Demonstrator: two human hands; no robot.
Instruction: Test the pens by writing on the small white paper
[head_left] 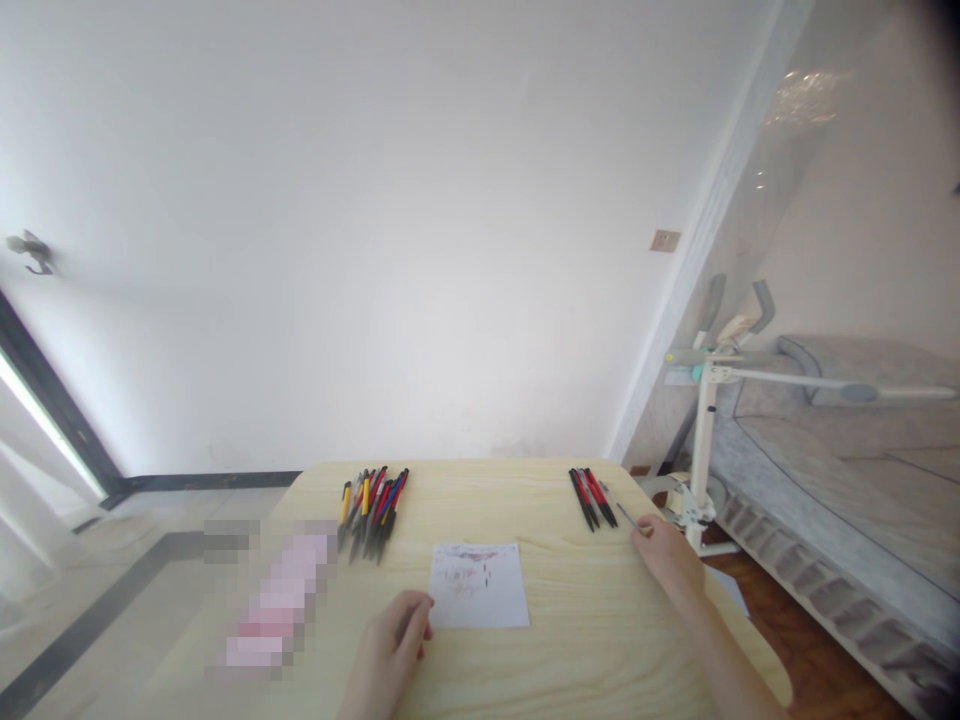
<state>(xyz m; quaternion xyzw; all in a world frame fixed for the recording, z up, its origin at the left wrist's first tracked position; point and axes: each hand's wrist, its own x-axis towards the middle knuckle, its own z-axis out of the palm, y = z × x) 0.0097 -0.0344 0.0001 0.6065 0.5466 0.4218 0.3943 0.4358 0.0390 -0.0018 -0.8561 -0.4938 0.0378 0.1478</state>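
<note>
Pale tabletop (577, 640); curled right hand (660, 548) pinches a slim pen (628, 517).

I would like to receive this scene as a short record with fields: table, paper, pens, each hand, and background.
table: pale, wood-grained top
paper: white sheet, lying flat, with reddish and dark marks
left pen bunch: loosely overlapping; yellow, red, blue, black and grey parts; exact count unclear
right pen group: red, black and grey, roughly side by side
left hand: fingers curled, at the paper's left edge; contact unclear
right hand: fingertips on the near end of a slim light pen
background: white wall; grey sofa at right
</note>
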